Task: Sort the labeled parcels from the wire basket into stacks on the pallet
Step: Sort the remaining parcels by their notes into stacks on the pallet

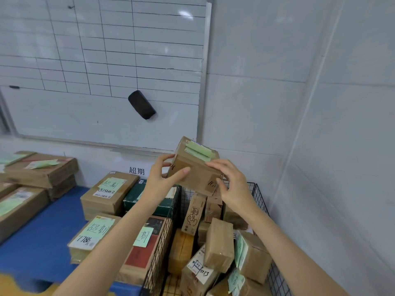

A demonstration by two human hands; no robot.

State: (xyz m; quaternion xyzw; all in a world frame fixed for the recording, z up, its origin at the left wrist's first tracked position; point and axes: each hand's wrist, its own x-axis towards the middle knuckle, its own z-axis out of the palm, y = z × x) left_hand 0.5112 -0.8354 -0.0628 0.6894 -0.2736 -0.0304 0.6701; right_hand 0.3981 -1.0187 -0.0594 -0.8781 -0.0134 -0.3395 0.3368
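Evidently mid-sort, left hand (pixel 164 178) and right hand (pixel 234 186) grip 1 parcel (pixel 193 169) over the wire basket (pixel 259 196), presumably bound next for its label's pallet (pixel 42 236) stack.

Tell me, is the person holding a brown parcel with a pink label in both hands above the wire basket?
Not quite: the label is green, not pink, as the head view shows. The left hand and right hand do hold the brown parcel above the wire basket.

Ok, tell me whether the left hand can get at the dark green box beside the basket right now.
Probably not yet: the left hand helps grip the raised parcel. Freed, it likely could; the dark green box lies just beneath that forearm, outside the wire basket.
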